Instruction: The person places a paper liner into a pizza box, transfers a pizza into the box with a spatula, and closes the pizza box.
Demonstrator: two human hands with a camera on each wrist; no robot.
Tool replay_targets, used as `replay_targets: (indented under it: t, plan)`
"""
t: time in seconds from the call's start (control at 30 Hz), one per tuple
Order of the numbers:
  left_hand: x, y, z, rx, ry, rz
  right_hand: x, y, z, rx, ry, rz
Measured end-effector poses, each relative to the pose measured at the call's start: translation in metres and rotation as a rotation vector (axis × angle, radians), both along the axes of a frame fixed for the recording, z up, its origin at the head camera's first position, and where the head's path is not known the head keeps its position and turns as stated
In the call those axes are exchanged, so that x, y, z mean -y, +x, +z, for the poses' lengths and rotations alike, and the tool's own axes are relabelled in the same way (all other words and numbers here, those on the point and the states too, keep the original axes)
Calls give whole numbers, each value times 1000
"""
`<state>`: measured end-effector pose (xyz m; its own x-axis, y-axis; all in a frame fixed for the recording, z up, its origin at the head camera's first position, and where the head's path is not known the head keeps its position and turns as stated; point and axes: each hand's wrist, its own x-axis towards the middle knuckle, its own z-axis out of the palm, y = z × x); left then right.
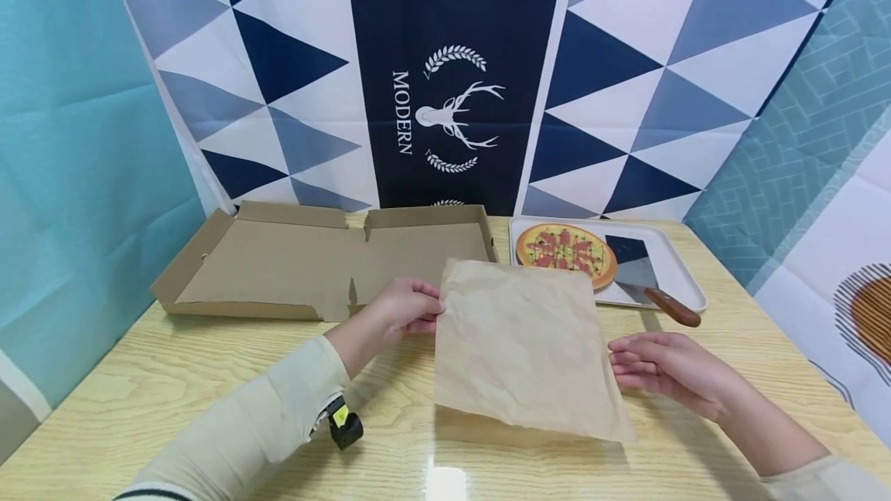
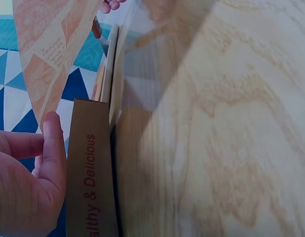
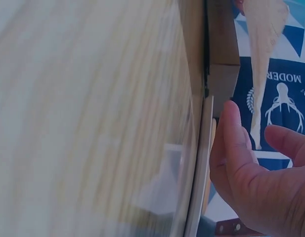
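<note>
Thin, roughly square sheet of light-brown paper [image 1: 525,346], raised above the pale wood-grain worktop [image 1: 202,354], with a shadow beneath. Left edge pinched between thumb and bent fingers of the left hand [image 1: 407,304]; black device [image 1: 344,425] strapped at that wrist. Near the opposite edge, right hand [image 1: 671,369], thumb and gently bent fingers apart, with no grip on anything; in the right wrist view, lower corner of the paper visible in the gap between them, any contact impossible to tell. Behind, at left: open, shallow box of brown cardboard [image 1: 278,261], bearing the red word "Delicious" on an outer wall in the left wrist view. Behind, at right: white rectangular tray with rounded corners [image 1: 674,257], bearing a round pizza with golden crust and red topping [image 1: 564,248]. Just beside the pizza, broad-bladed metal server with brown wooden handle [image 1: 636,274], handle projecting over the tray's front edge.
</note>
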<state>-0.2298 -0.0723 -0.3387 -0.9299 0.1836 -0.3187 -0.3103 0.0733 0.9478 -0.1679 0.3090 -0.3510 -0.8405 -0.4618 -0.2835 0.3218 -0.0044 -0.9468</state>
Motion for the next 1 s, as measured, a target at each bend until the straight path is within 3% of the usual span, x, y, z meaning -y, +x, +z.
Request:
replay_targets:
  t: [0.33,0.57,0.73,1.0]
  plan:
    - [7,-1,9,-18,-12,21,10,-2,1,-9,-18,15]
    - [13,-2,12,-24,-11,37,20,-4,2,-28,61,-13]
    - [17,-4,15,-27,-11,52,26,-7,3,-53,28,18]
    - [27,-6,17,-28,11,86,43,-13,4,-101,65,-21]
